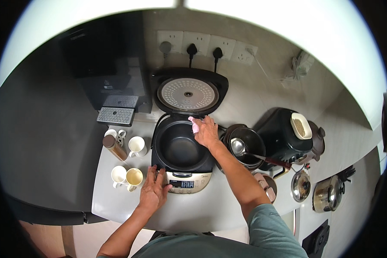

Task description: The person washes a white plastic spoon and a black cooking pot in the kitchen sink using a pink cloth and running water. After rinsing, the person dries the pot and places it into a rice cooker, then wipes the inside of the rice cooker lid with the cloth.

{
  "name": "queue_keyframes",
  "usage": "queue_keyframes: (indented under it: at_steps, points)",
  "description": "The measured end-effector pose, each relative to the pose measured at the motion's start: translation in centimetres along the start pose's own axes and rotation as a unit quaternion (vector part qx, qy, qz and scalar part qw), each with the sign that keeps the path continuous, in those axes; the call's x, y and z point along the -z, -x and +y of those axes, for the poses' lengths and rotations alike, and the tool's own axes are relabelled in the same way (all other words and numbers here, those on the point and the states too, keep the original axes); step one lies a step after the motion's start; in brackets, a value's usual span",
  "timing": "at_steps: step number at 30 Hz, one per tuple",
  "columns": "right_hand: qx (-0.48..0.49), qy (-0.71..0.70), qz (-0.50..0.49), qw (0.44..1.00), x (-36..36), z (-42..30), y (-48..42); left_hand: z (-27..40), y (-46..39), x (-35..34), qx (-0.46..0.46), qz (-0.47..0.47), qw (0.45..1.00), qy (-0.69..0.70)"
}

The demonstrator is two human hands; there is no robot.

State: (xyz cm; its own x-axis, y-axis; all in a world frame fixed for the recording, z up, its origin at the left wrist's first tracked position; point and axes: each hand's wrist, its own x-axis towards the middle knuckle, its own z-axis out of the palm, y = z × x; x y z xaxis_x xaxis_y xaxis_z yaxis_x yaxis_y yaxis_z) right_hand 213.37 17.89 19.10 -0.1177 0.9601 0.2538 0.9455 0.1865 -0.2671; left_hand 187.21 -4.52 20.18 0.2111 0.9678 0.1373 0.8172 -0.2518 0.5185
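A Midea rice cooker stands before me with its lid raised, the perforated inner plate facing me. Its dark inner pot sits in the body, and no food shows in it. At the cooker's back right rim, my right hand grips a pink cloth. The part of the cloth under the palm is hidden. My left hand rests with spread fingers on the cooker's front left corner, beside the control panel, and holds nothing.
Several mugs and a brown-capped jar stand left, near a black water dispenser. Right are nested pots with a ladle, and a black appliance bearing a white dish. Plugs fill wall sockets behind.
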Motion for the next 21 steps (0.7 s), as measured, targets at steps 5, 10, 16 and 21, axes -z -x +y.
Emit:
queue_keyframes:
  at_steps: [5,10,16,21]
  points:
    - [-0.054,-0.015,-0.065,0.996,1.3,-0.7,-0.9,-0.1,-0.3,0.0,-0.025,0.023,0.999,-0.002]
    - [-0.043,0.007,-0.076,0.996,1.2,-0.6,-2.5,-0.5,-0.2,0.1,-0.018,0.023,1.0,-0.006]
    - [-0.016,0.01,-0.106,0.994,3.4,2.5,-1.5,0.0,-0.2,0.0,-0.001,0.024,1.0,0.011]
    - [-0.005,0.072,-0.129,0.989,5.0,2.1,0.1,-0.2,0.1,-0.2,0.0,0.032,0.999,0.024]
